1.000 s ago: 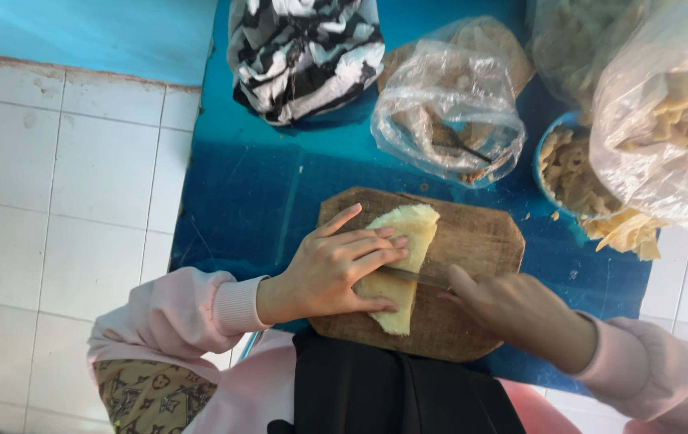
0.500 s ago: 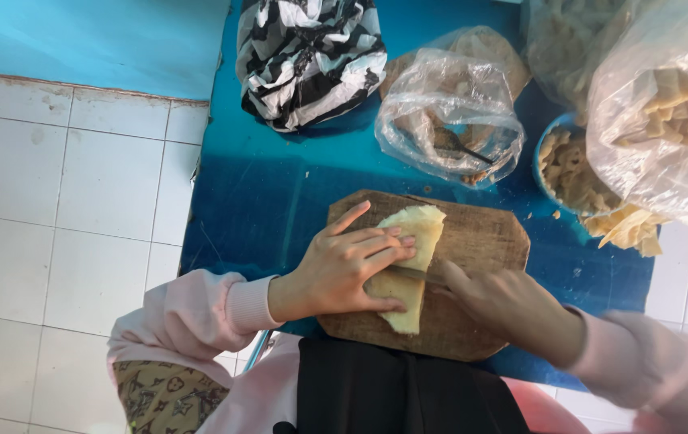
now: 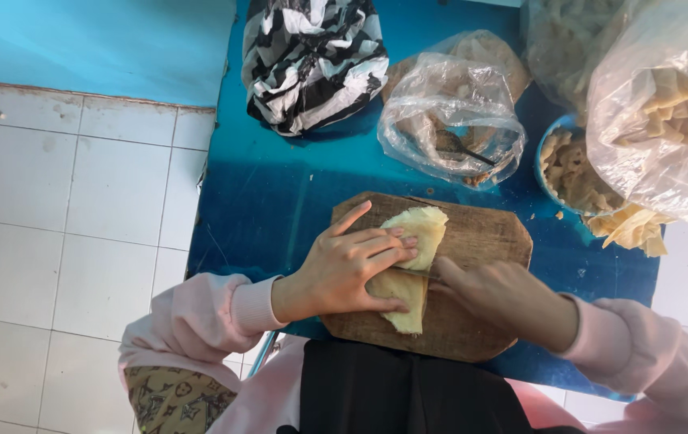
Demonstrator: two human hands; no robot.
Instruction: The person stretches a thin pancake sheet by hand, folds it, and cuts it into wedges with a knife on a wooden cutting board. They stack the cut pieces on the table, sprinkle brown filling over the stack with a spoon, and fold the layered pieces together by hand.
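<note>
The dough sheet (image 3: 408, 265), pale yellow and folded, lies on the wooden board (image 3: 473, 321) at the near edge of the blue counter (image 3: 280, 201). Since the earlier frames it has hardly shifted: it keeps the same folded shape, upper flap toward 1 o'clock, lower flap toward 6 o'clock. The left hand (image 3: 352, 265) stays flat on it, fingers spread and pressing, not closed round anything; its grip is open, palm down. The right hand (image 3: 505, 297) remains at 3 o'clock of the sheet, fingertips touching its edge; whether those fingers pinch the dough or hold a small tool I cannot tell. So the work reads as mid-fold, with little gained in the last second.

What differs most is the view itself, which has drifted a little, so the board sits slightly further right.

At 12 o'clock of the board stands a clear bag (image 3: 452, 104) with brownish contents, at 11 o'clock a striped black-and-white bag (image 3: 312, 56). At 2 o'clock are a bowl (image 3: 573, 169) of pale pieces and a large bag of strips (image 3: 665, 104).
</note>
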